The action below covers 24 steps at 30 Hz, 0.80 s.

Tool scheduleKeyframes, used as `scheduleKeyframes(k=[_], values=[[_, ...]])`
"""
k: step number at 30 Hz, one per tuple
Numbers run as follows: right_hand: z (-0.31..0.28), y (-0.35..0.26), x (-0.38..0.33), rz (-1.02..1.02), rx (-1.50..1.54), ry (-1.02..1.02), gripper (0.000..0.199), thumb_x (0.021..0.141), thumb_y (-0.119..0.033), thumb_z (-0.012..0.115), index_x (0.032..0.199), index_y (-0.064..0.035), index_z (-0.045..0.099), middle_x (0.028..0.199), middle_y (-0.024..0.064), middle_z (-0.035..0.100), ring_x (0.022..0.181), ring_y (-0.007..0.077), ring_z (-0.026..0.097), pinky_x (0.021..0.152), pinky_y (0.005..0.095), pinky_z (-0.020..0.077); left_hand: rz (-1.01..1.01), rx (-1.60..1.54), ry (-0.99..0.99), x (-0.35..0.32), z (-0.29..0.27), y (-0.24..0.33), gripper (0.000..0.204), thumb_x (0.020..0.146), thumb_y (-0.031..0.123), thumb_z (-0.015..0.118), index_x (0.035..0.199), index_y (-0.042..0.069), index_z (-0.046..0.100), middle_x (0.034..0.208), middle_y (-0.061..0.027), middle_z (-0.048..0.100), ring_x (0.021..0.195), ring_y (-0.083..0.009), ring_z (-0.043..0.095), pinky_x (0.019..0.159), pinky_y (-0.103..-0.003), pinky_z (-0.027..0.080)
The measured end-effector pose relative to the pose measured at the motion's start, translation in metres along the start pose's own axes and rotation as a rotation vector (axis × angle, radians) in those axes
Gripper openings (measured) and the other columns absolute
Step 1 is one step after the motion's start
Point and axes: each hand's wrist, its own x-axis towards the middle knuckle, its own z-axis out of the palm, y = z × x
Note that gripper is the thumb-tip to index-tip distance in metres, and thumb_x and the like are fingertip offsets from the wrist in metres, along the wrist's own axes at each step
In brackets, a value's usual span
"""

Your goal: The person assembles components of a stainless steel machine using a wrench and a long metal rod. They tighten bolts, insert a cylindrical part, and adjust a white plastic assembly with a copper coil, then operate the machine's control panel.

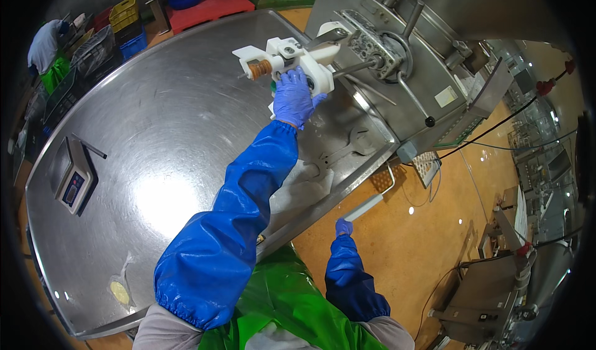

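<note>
My left hand (294,98), in a thin purple-blue glove, lies on a white plastic attachment (321,80) on the metal machine. Its fingers are stretched out over the front, with the thumb apart to the right. Just left of the fingers, a ringed brown roll or casing (261,70) sits on the white nozzle. My right hand (343,227), gloved alike, is low beside the table and closed around the lower end of a grey lever (363,208). That lever hangs from a bent rod under the machine. Blue sleeves cover both forearms.
A steel table (155,101) spreads to the left, with a digital scale (73,179) and a pale yellowish patch (119,291) on it. The large steel machine (422,70) carries a black-knobbed crank (429,121). Crates (124,14) and a person in white (46,45) are far left.
</note>
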Motion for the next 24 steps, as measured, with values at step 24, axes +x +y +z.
scheduleKeyframes(k=[24], values=[[-0.032,0.024,0.011,-0.129,0.010,-0.154,0.049,0.081,-0.040,0.063,0.099,0.0054,0.066,0.092,0.0237,0.067,0.090,0.0359,0.065,0.076,0.0422,0.0494,-0.059,-0.046,0.023,0.002,-0.004,-0.006,0.092,0.074,0.059,0.067,0.130,-0.009,0.040,0.107,-0.0166,0.049,0.099,-0.0311,0.048,0.086,-0.041,0.041]])
